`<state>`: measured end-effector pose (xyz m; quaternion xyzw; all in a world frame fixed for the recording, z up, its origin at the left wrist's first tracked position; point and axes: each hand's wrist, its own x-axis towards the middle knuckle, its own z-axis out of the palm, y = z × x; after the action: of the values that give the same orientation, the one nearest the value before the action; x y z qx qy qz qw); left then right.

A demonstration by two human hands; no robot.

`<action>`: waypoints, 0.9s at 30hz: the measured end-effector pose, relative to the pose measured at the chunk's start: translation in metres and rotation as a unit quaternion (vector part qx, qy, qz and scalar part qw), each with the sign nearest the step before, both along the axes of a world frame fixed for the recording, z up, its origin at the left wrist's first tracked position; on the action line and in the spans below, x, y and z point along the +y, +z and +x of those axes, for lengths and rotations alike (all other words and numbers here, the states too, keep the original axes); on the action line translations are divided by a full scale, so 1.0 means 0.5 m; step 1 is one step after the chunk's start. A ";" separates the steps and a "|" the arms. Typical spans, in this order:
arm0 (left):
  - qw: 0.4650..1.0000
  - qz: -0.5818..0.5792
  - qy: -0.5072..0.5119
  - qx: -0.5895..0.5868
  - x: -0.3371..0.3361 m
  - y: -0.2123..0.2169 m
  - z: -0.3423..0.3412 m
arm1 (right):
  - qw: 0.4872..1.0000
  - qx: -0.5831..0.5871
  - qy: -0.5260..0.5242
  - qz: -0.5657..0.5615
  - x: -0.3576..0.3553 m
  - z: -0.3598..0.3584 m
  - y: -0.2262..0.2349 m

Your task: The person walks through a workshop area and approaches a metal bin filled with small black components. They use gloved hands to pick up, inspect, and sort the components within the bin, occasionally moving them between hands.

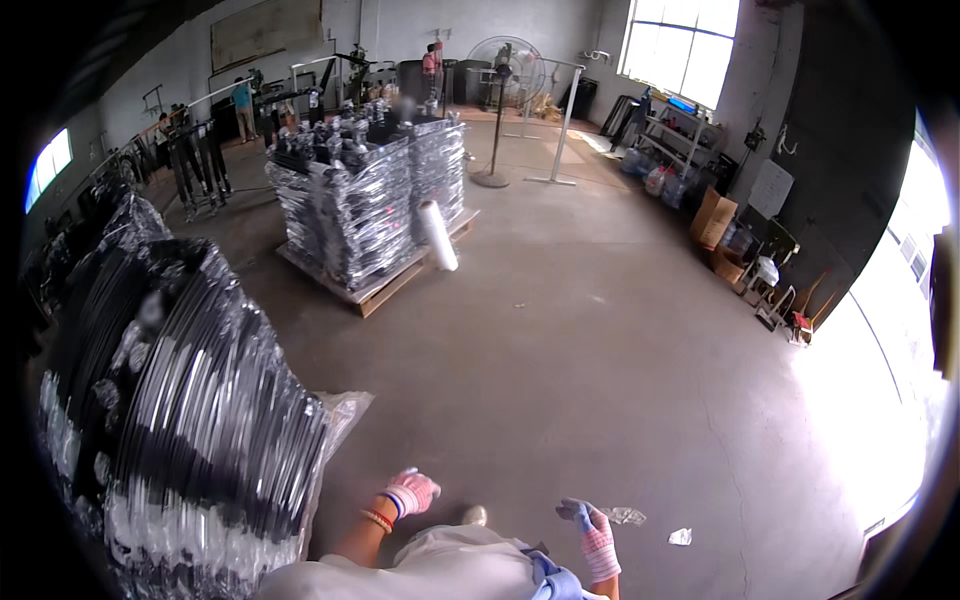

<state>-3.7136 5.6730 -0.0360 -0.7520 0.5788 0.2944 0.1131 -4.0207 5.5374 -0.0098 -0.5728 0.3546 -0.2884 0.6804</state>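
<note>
My left hand (412,491), in a pink-and-white knit glove, hangs in front of my body with its fingers curled in; nothing shows in it. Red beads and a blue band circle that wrist. On the other side, my right hand (594,535) wears a similar glove with grey-blue fingertips. Its fingers are partly bent but apart, and it holds nothing visible. Nearest to the left hand stands a large stack of black parts wrapped in clear film (215,420). Crumpled scraps of clear film (625,516) lie on the floor beyond the right hand.
Ahead, a film-wrapped load (345,215) sits on a wooden pallet (385,290); a roll of stretch film (438,236) leans against it. Behind stand a pedestal fan (497,130) and a white frame (570,125). A shelf (685,135) and cardboard boxes (712,218) line the right wall.
</note>
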 end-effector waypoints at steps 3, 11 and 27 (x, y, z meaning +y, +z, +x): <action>0.991 -0.099 -0.086 -0.019 -0.250 0.024 0.047 | 0.999 -0.012 -0.013 -0.033 -0.183 0.055 0.042; 0.861 -0.324 -0.370 0.130 -0.892 0.138 0.007 | 0.961 -0.111 -0.252 0.038 -0.567 0.064 -0.078; 0.621 -0.756 -0.029 0.205 -1.633 0.468 0.330 | 0.833 0.002 -0.307 -0.460 -1.651 0.329 0.352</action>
<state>-3.5486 4.8567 0.1982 -0.4757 0.6271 -0.1040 -0.6080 -3.8561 4.7117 0.1661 -0.6821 0.3397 -0.6112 0.2140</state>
